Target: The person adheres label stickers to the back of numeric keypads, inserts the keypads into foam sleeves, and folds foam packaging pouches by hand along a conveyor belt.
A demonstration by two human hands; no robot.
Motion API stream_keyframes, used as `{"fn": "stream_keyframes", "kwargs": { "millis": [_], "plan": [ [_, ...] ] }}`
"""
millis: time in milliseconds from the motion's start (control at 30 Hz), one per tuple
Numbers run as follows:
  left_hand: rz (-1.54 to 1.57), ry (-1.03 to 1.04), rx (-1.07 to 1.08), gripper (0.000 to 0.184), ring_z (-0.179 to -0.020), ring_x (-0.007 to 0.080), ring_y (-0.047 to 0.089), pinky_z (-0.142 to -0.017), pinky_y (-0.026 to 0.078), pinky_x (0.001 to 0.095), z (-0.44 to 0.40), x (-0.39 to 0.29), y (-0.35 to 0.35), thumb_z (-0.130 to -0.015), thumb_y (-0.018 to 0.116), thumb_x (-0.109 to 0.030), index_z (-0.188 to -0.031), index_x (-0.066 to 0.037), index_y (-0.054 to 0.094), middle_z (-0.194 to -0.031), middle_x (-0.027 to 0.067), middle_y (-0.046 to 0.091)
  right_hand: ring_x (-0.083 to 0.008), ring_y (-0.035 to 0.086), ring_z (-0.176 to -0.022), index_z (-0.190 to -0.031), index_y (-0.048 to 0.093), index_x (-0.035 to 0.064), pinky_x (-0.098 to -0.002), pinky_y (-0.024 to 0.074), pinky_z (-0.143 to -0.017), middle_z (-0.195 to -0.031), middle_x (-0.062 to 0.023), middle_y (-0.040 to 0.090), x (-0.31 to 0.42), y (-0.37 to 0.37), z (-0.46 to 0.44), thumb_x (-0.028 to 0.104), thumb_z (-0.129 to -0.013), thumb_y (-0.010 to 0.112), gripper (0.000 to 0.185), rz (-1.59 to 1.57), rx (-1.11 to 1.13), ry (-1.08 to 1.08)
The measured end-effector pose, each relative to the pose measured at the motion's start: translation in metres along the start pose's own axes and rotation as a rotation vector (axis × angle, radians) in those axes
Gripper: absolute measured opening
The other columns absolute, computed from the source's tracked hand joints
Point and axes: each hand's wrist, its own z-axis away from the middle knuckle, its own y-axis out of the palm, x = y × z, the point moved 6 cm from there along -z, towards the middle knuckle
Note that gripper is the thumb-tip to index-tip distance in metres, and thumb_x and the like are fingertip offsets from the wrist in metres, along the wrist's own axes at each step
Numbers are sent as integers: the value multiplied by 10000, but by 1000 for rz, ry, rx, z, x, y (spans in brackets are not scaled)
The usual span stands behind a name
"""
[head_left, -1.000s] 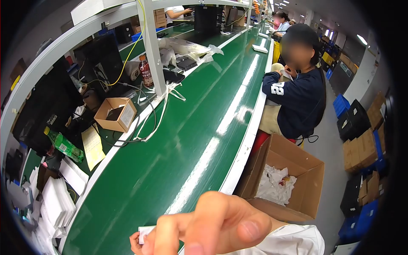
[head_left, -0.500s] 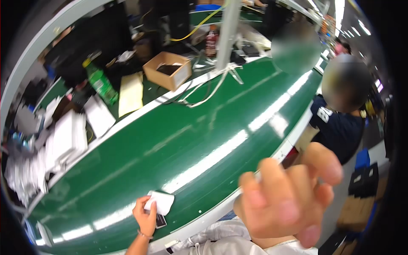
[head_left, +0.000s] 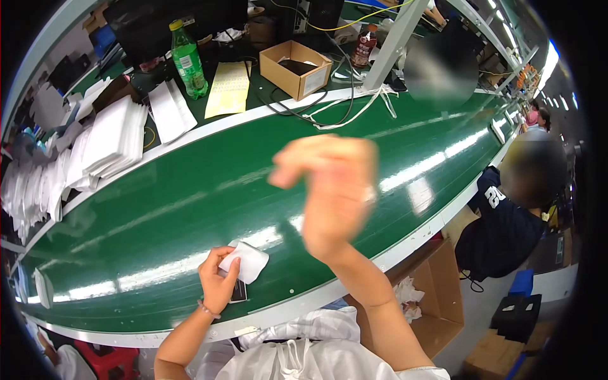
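Observation:
My left hand [head_left: 218,275] pinches a small white packet [head_left: 249,261] between thumb and fingers, low over the near side of the green belt [head_left: 183,202]. A dark flat item [head_left: 239,291] lies partly under the packet and hand; I cannot make out what it is. My right hand [head_left: 335,183] is raised over the middle of the belt, smeared by motion, its fingers bent toward the left. Whether it holds anything does not show.
Beyond the belt stand paper stacks [head_left: 114,139], a green bottle [head_left: 189,63], a yellow sheet [head_left: 228,88], a small carton [head_left: 294,69] and a red-brown bottle [head_left: 364,47]. A co-worker [head_left: 506,215] sits at right, near a large open carton [head_left: 437,291].
The view has swung right and down onto the belt. My right hand has moved from the near edge to over the belt's middle. My left hand still has the white packet.

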Motion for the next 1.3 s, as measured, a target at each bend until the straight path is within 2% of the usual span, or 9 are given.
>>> {"fn": "stream_keyframes", "kwargs": {
  "millis": [100,267,500,667,733,767,833,1000,1300],
  "plan": [
    [-14,33,11,198,-612,148,539,-599,442,239,1,-4,0,-724,631,3,-919,7,601,-773,72,637,-131,583,-767,-1089,478,30,-232,451,-667,-861,-92,616,-85,17,63,119,-905,498,206,38,333,625],
    [-55,95,27,191,-592,150,534,-580,437,241,0,-11,4,-723,629,3,-912,1,607,-767,61,640,-131,577,-692,-1000,537,36,-207,435,-617,-820,-91,614,-143,3,104,136,-907,476,149,111,402,792],
    [-45,76,70,192,-558,142,515,-544,422,238,3,-17,2,-721,635,-3,-912,-4,612,-756,54,639,-124,574,-682,-1033,549,28,-210,442,-618,-850,-92,620,-231,-23,45,126,-864,492,204,0,157,1142],
    [-62,17,102,197,-539,130,504,-517,409,230,1,-12,1,-721,642,-7,-916,-7,613,-744,48,638,-132,573,-731,-1049,547,6,-236,463,-657,-884,-99,618,-284,-18,-6,49,-822,525,232,29,86,974],
    [-50,12,98,196,-537,126,502,-513,405,227,0,-13,1,-721,643,-6,-914,-7,615,-741,45,637,-141,572,-723,-1014,575,-1,-228,466,-670,-893,-87,618,-302,-18,-28,25,-803,545,215,453,200,727],
    [-37,9,99,195,-535,122,501,-508,402,224,-1,-13,1,-720,645,-5,-913,-8,616,-738,43,637,-141,572,-723,-1014,575,-1,-228,466,-670,-893,-87,618,-309,-15,-34,25,-803,545,215,450,205,730],
    [-13,-3,99,194,-531,115,497,-500,395,218,-2,-12,-1,-719,648,-2,-911,-9,618,-733,38,636,-180,579,-767,-986,622,17,-260,473,-726,-918,-73,626,-309,0,-49,48,-785,585,206,781,388,390],
    [-9,-31,104,185,-533,108,500,-494,393,211,-5,-9,-2,-719,650,2,-901,-11,623,-732,35,635,-227,575,-876,-935,667,57,-335,469,-790,-939,-61,646,-329,23,-44,104,-731,653,211,1083,701,37],
    [-12,-23,78,183,-538,113,512,-502,407,217,-8,-6,-4,-715,654,6,-895,-12,626,-734,35,638,-251,582,-846,-861,702,80,-345,468,-800,-943,-70,650,-337,26,-51,111,-721,655,151,1026,800,91]
  ]
}}
